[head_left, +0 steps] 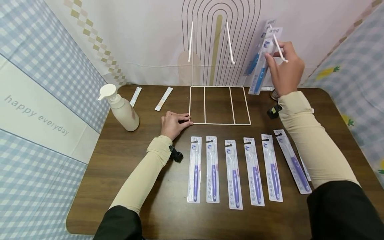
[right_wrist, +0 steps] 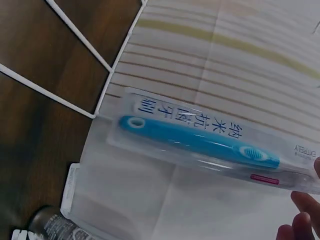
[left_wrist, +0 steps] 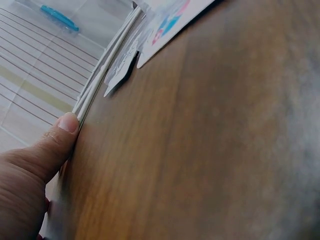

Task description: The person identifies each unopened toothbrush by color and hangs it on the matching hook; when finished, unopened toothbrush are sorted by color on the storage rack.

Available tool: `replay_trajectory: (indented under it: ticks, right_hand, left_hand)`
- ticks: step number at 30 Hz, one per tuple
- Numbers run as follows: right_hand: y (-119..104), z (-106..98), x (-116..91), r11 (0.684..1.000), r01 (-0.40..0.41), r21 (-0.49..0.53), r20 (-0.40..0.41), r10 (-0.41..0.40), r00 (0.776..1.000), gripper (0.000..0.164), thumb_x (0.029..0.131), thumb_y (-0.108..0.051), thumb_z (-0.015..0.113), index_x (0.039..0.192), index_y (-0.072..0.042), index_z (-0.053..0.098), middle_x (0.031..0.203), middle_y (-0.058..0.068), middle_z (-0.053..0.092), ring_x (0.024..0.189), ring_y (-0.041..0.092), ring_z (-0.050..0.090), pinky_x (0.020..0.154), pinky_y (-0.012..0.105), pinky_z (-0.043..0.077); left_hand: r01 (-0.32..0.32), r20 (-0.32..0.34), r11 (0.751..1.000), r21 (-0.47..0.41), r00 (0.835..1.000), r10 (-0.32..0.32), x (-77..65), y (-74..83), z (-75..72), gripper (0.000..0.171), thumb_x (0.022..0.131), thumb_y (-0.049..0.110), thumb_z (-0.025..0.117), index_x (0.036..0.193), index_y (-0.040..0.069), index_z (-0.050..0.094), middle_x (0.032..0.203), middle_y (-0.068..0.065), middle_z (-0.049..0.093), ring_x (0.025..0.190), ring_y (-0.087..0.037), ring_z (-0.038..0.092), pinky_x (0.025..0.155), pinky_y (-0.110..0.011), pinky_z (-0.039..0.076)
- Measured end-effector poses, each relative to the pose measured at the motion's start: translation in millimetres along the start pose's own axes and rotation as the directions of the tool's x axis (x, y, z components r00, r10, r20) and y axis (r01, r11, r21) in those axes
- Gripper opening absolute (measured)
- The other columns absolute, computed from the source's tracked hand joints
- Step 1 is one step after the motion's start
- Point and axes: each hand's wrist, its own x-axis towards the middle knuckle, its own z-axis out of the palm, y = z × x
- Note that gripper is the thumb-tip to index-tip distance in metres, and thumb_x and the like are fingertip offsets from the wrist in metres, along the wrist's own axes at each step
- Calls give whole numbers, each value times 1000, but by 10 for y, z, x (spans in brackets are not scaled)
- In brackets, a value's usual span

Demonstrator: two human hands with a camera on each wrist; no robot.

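A white wire display rack (head_left: 220,124) stands at the table's back, with long prongs pointing forward. My left hand (head_left: 174,125) pinches the front left corner of its base; in the left wrist view the thumb (left_wrist: 67,124) presses on the wire. At the right prong (head_left: 280,50), my right hand (head_left: 286,68) holds a blue packaged toothbrush (head_left: 260,78) by its upper part, thumb in front. The prong crosses the top of that package. Behind it hangs another blue packaged toothbrush (head_left: 253,63). The right wrist view shows the held toothbrush's blue handle (right_wrist: 195,142) inside clear plastic.
Several purple packaged toothbrushes (head_left: 213,180) lie in a row in front of the rack. A white pump bottle (head_left: 124,111) stands at the left, near two small white packets (head_left: 163,99). A dark cylindrical container (right_wrist: 60,225) sits by the back right. Cloth hangs behind the table.
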Motion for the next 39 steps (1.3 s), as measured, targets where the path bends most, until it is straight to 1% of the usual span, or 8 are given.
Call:
replay_trajectory:
  ticks: [3, 10, 12, 19, 28, 32, 36, 39]
  right_hand:
    - [45, 91, 84, 999, -34, -8, 16, 34, 999, 43, 100, -44, 72, 128, -12, 68, 114, 3, 80, 100, 34, 75, 72, 24, 35]
    - [147, 164, 217, 989, -140, -45, 49, 142, 989, 41, 100, -45, 70, 132, -21, 64, 120, -1, 78, 113, 28, 73, 88, 41, 48]
    - [166, 168, 232, 988, -144, -50, 52, 146, 988, 41, 100, -46, 69, 134, -23, 63, 121, -1, 78, 114, 27, 72, 91, 43, 49]
    - [188, 181, 220, 995, -85, -56, 24, 87, 996, 42, 102, -43, 67, 140, -25, 62, 118, 0, 79, 106, 35, 74, 85, 45, 45]
    - [150, 198, 218, 996, -68, -52, 17, 69, 997, 42, 102, -43, 68, 140, -26, 63, 118, -2, 79, 106, 34, 74, 83, 41, 45]
    - [112, 131, 149, 996, -83, -40, 24, 84, 996, 41, 100, -43, 70, 138, -26, 64, 119, -4, 79, 107, 28, 74, 84, 37, 45]
    - [136, -40, -14, 996, -88, -1, 70, 88, 994, 39, 100, -37, 73, 135, -21, 68, 120, -2, 78, 84, 6, 67, 75, 19, 39]
    - [271, -245, -205, 995, -65, 78, 128, 55, 990, 35, 98, -28, 76, 129, -11, 73, 119, 3, 78, 74, -6, 54, 71, 13, 40]
  left_hand:
    - [-2, -3, 1000, 5, 1000, 2, -4, 10, 12, 33, 88, 47, 85, 116, 29, 83, 130, 18, 71, 117, -18, 55, 94, -47, 34]
    - [-26, 2, 1000, -5, 1000, 26, 1, 74, 47, 34, 87, 47, 85, 116, 29, 83, 130, 18, 71, 116, -19, 56, 94, -47, 35]
    - [-26, 2, 1000, -4, 1000, 26, 3, 83, 54, 34, 87, 47, 85, 116, 29, 83, 130, 18, 71, 116, -19, 56, 94, -47, 35]
    - [-18, 0, 1000, -2, 1000, 18, 7, 71, 69, 34, 87, 47, 85, 115, 29, 83, 130, 18, 71, 115, -19, 55, 95, -46, 34]
    - [-16, -8, 1000, -14, 1000, 16, -4, 32, 47, 34, 87, 46, 86, 115, 28, 84, 130, 17, 72, 115, -19, 55, 95, -46, 34]
    - [-9, -10, 1000, -7, 1000, 9, -11, 14, 25, 34, 87, 47, 86, 115, 28, 83, 130, 18, 72, 116, -18, 55, 95, -47, 34]
    - [-1, -10, 1000, -6, 1000, 1, -16, 2, -3, 34, 87, 47, 85, 116, 29, 83, 130, 18, 71, 117, -18, 55, 94, -47, 34]
    - [0, -14, 1000, -13, 1000, 0, -14, -1, 4, 34, 87, 47, 85, 116, 28, 83, 130, 18, 71, 117, -18, 54, 94, -47, 33]
